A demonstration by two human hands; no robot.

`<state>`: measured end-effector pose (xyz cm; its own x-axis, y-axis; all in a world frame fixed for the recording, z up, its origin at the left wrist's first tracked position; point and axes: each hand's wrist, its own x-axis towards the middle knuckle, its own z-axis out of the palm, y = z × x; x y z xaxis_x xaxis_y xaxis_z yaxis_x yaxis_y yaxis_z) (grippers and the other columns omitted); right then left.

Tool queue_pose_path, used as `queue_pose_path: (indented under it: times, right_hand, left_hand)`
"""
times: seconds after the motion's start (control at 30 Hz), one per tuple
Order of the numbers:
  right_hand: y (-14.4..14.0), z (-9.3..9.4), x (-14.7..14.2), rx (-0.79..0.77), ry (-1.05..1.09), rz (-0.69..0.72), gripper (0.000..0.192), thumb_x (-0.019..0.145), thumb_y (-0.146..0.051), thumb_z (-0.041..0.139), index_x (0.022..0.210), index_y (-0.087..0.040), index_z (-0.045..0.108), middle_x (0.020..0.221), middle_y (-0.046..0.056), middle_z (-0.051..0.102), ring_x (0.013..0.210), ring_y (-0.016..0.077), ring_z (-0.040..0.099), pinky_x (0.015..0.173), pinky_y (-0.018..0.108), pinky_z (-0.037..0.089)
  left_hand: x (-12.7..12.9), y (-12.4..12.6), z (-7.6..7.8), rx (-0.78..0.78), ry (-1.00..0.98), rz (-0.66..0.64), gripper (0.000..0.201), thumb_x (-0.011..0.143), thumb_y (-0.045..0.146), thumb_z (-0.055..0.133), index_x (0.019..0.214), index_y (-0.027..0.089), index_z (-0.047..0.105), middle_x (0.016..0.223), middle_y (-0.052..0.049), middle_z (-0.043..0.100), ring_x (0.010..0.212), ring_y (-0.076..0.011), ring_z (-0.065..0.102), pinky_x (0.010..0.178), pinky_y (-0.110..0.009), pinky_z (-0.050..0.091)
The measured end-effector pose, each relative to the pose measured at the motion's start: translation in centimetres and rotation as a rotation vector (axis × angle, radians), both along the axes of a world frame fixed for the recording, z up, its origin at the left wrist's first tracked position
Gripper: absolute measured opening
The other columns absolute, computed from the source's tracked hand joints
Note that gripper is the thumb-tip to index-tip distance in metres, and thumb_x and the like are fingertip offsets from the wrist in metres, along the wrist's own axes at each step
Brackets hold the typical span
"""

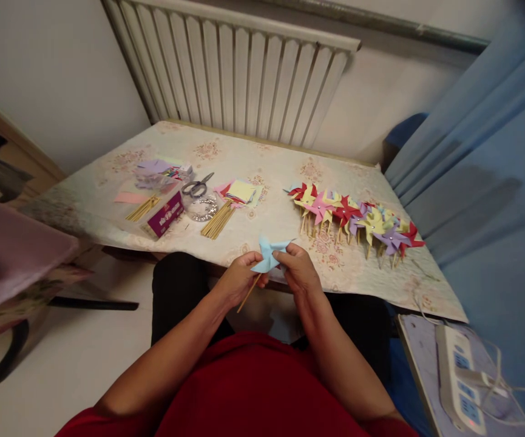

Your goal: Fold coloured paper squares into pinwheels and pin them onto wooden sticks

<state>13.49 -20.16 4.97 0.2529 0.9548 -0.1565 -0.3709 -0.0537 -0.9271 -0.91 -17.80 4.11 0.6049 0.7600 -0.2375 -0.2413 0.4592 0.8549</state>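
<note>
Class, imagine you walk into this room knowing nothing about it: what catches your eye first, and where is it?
First, the light blue paper pinwheel on a wooden stick, held between the left hand and the right hand at the table's near edge. Next, the row of finished pinwheels in red, pink, yellow and purple lying on the right of the floral tablecloth. Farther left lie scissors, coloured paper squares and a bundle of wooden sticks.
</note>
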Motion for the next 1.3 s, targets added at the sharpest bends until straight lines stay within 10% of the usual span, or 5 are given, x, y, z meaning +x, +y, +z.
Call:
queue_pose_path:
  times: [0.53, 0.83, 1.3]
  right_hand:
    - [0.7, -0.1, 2.8, -0.021, 0.058, -0.149, 0.028, 0.054, -0.029, 0.081, 0.062, -0.018, 0.056, 0.060, -0.004, 0.057, 0.055, 0.0094, 0.050, 0.051, 0.022, 0.042]
    - [0.3, -1.5, 3.2, -0.122, 0.071, -0.325, 0.038, 0.061, -0.049, 0.080, 0.081, -0.020, 0.065, 0.071, 0.002, 0.068, 0.062, 0.0137, 0.061, 0.056, 0.026, 0.049]
    - [-0.4, -3.6, -1.0, -0.104, -0.085, 0.012, 0.023, 0.064, -0.036, 0.074, 0.075, -0.017, 0.069, 0.061, -0.002, 0.062, 0.052, 0.0102, 0.052, 0.056, 0.025, 0.043]
  left_hand:
    - [-1.5, -0.2, -2.0, -0.001, 0.221, -0.208, 0.027, 0.071, 0.036, 0.075, 0.079, 0.015, 0.060, 0.064, -0.001, 0.063, 0.057, -0.0128, 0.061, 0.054, -0.024, 0.045]
    - [-0.3, 0.7, -1.6, -0.084, 0.150, 0.058, 0.033, 0.063, 0.037, 0.079, 0.075, 0.015, 0.057, 0.061, -0.001, 0.063, 0.055, -0.0116, 0.061, 0.056, -0.022, 0.045]
    - [0.5, 0.9, -2.3, -0.057, 0.130, 0.110, 0.032, 0.062, 0.035, 0.078, 0.071, 0.016, 0.055, 0.060, -0.002, 0.065, 0.056, -0.0117, 0.060, 0.059, -0.023, 0.045]
